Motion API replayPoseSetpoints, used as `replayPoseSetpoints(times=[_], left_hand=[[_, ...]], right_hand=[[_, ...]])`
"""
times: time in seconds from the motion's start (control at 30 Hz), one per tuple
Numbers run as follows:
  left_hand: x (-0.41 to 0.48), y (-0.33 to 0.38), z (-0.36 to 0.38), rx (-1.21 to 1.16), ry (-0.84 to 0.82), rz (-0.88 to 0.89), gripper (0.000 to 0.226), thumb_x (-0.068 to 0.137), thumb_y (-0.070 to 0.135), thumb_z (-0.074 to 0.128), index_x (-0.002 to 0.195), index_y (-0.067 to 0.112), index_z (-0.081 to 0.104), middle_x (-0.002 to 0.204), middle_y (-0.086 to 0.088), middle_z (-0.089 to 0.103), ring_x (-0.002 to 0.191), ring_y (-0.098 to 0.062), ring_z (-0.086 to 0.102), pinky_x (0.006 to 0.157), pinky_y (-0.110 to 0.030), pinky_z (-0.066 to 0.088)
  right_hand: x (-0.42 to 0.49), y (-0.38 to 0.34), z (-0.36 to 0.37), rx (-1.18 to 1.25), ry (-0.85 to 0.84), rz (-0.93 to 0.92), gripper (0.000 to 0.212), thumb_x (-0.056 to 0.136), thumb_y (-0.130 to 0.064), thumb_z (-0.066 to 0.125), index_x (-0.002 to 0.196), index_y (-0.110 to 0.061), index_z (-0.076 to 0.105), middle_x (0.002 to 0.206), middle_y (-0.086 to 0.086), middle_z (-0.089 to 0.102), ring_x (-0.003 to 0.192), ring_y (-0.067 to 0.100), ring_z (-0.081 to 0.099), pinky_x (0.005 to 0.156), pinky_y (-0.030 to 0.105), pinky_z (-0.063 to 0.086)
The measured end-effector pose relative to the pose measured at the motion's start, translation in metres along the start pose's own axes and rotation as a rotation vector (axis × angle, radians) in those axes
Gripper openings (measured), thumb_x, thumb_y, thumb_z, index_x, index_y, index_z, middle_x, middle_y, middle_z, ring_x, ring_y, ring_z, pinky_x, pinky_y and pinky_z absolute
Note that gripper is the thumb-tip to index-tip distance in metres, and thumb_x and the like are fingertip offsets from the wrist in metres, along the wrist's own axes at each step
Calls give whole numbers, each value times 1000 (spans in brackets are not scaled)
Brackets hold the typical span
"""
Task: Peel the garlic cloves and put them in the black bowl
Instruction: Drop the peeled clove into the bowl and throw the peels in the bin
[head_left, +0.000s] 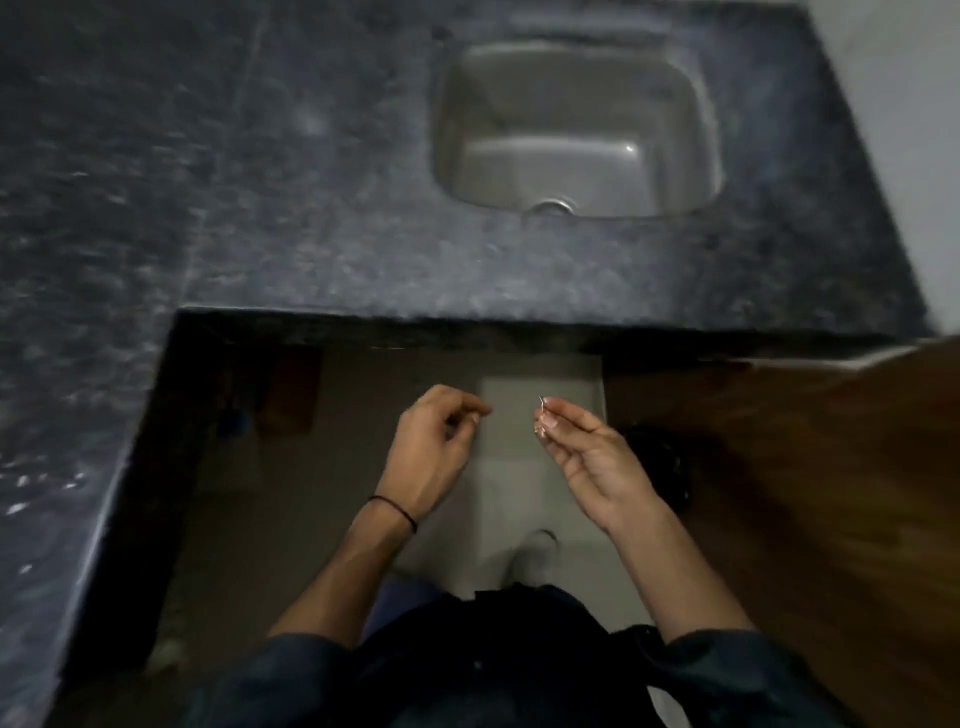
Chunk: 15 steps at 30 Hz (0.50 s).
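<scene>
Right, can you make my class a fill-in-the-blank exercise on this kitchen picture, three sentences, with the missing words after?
1. The black band sits on the ____ wrist.
2. The right hand pinches a small pale scrap between its ____.
3. The steel sink set in the dark counter is ____.

Missing words: left; fingertips; empty.

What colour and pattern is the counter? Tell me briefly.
The counter is black-grey stone with pale speckles; the head view, the only one, shows it.
</scene>
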<state>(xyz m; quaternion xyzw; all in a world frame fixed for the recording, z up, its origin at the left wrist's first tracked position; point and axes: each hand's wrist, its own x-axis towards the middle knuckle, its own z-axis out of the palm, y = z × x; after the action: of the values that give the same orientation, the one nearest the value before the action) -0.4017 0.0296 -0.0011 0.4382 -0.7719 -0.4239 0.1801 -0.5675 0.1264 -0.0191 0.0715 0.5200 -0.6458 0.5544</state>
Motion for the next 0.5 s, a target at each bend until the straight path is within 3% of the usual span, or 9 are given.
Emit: replayPoseSetpoints(times=[0.2,0.5], left_hand=[[13,34,120,27,-342,-9,20,96,7,61,98,20,75,98,14,63,90,-3,60,73,-11,47],[48,-12,274,113,-698,12,22,92,0,62,92,17,76,101,3,69,83,-11,64,73,-12,47]], right_hand=[[9,-23,-142,98,200,-21,23,90,13,58,104,-1,68,90,7,76,84,13,73,75,19,58],[59,27,-297,207,499,-40,26,91,13,59,106,-4,70,104,12,72,97,19,69,84,21,58]])
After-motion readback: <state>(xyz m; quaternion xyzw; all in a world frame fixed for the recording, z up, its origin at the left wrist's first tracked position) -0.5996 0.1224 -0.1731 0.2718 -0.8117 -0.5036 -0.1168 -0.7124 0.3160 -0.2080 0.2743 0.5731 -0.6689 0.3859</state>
